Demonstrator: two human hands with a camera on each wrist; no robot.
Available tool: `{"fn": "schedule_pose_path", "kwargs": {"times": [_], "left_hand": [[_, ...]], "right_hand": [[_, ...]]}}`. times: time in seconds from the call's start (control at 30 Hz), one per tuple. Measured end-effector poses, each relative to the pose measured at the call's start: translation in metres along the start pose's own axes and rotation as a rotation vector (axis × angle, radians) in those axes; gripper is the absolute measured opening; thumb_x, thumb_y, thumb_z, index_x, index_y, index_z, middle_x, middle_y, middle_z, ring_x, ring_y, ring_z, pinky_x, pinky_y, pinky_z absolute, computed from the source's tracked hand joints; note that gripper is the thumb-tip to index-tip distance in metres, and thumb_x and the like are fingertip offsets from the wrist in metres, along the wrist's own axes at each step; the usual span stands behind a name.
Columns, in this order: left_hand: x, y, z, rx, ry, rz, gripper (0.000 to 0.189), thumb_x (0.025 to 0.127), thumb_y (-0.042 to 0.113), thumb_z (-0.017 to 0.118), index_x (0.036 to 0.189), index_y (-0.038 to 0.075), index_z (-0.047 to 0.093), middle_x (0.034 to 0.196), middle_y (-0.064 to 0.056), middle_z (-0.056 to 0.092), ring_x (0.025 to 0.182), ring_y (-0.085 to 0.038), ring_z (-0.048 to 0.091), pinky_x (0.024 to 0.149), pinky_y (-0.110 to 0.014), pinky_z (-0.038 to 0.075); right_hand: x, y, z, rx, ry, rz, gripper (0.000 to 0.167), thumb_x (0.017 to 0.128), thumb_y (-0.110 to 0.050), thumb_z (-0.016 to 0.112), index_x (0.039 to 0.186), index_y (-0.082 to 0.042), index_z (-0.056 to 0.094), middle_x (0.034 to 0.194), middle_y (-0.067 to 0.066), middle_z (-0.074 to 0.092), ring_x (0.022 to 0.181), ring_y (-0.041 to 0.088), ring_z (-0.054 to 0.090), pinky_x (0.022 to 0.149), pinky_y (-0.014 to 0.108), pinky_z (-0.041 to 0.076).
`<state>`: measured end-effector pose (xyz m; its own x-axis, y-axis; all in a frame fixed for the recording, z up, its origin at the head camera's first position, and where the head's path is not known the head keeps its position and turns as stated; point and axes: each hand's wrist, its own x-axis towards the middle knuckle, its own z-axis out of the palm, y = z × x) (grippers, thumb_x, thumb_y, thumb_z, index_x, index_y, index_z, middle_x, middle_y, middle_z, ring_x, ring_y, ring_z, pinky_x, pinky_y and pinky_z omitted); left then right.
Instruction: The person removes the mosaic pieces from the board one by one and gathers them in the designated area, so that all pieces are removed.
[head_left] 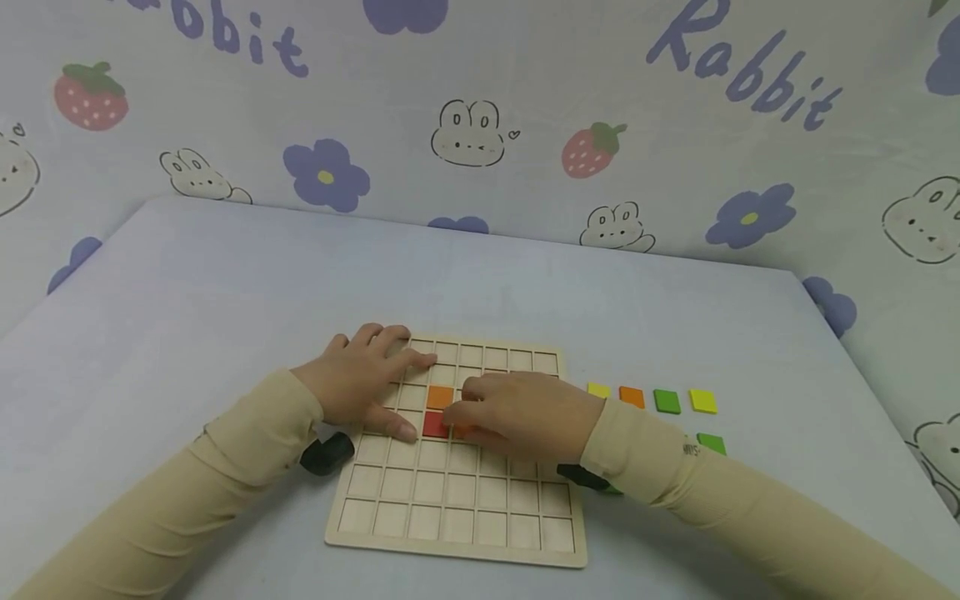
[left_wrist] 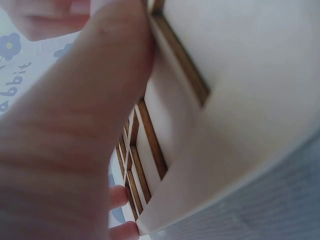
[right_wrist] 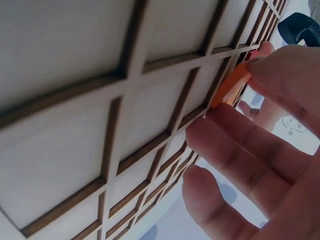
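A pale wooden grid board [head_left: 450, 553] lies on the table in front of me. My left hand [head_left: 356, 379] rests on its left side with the fingers spread and the thumb on the cells. Over the middle cells, my right hand [head_left: 536, 412] pinches an orange square tile [right_wrist: 232, 82] between thumb and fingertips; in the right wrist view the tile is tilted against the grid. Beside it a red tile [head_left: 434, 424] sits in a cell, and another orange tile [head_left: 440, 397] fills the cell above. A sliver of red [head_left: 495, 372] shows behind the right hand, mostly hidden.
Right of the board lie loose square tiles: yellow [head_left: 598, 389], orange [head_left: 632, 397], green [head_left: 667, 401] and another yellow [head_left: 703, 401]. A second green tile [head_left: 712, 443] is partly covered by the right sleeve [head_left: 645, 454]. A patterned cloth [head_left: 525, 192] hangs behind the table.
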<state>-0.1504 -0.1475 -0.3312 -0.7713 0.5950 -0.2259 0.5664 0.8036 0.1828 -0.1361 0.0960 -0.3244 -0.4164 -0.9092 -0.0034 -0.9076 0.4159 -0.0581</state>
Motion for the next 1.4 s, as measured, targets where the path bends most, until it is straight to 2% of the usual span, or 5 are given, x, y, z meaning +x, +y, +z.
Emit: {"fn": "schedule_pose_path", "kwargs": {"times": [0.27, 0.6, 0.9, 1.17, 1.4], "left_hand": [[-0.001, 0.003, 0.000, -0.012, -0.001, 0.010, 0.089, 0.075, 0.071, 0.061, 0.147, 0.024, 0.036, 0.147, -0.016, 0.028, 0.132, -0.039, 0.030, 0.093, -0.060, 0.036], [0.005, 0.002, 0.004, -0.023, -0.021, 0.005, 0.092, 0.074, 0.072, 0.061, 0.148, 0.026, 0.032, 0.151, -0.015, 0.024, 0.135, -0.038, 0.026, 0.095, -0.059, 0.034], [0.006, 0.002, 0.002, -0.020, -0.023, 0.020, 0.093, 0.075, 0.070, 0.062, 0.149, 0.025, 0.031, 0.151, -0.016, 0.024, 0.136, -0.040, 0.026, 0.095, -0.062, 0.033], [0.006, 0.000, 0.002, -0.013, -0.016, 0.023, 0.093, 0.074, 0.072, 0.062, 0.149, 0.025, 0.032, 0.150, -0.016, 0.025, 0.135, -0.040, 0.027, 0.093, -0.060, 0.034], [0.002, -0.002, 0.001, -0.021, -0.005, 0.005, 0.092, 0.074, 0.070, 0.063, 0.148, 0.025, 0.034, 0.150, -0.016, 0.026, 0.135, -0.040, 0.027, 0.094, -0.060, 0.033]], "right_hand": [[-0.008, 0.003, 0.001, -0.002, 0.034, -0.041, 0.019, 0.094, -0.027, 0.063, 0.112, -0.026, 0.064, 0.092, -0.007, 0.062, 0.076, 0.006, 0.057, 0.067, 0.021, 0.048], [-0.023, 0.003, -0.007, 0.007, -0.001, -0.002, 0.012, 0.094, -0.027, 0.062, 0.105, -0.025, 0.064, 0.085, -0.009, 0.056, 0.069, 0.005, 0.050, 0.062, 0.019, 0.044], [-0.086, 0.005, -0.023, -0.033, 0.026, 0.100, 0.024, 0.084, -0.024, 0.075, 0.106, -0.025, 0.064, 0.089, -0.009, 0.055, 0.067, 0.003, 0.046, 0.060, 0.019, 0.043], [-0.147, -0.002, -0.020, 0.073, 0.001, 0.339, 0.030, 0.080, -0.020, 0.078, 0.102, -0.022, 0.058, 0.098, -0.015, 0.057, 0.077, -0.001, 0.054, 0.067, 0.019, 0.050], [-0.169, -0.001, -0.011, 0.051, 0.022, 0.328, 0.034, 0.073, -0.017, 0.083, 0.093, -0.029, 0.058, 0.100, -0.018, 0.056, 0.088, 0.002, 0.058, 0.075, 0.023, 0.053]]}}
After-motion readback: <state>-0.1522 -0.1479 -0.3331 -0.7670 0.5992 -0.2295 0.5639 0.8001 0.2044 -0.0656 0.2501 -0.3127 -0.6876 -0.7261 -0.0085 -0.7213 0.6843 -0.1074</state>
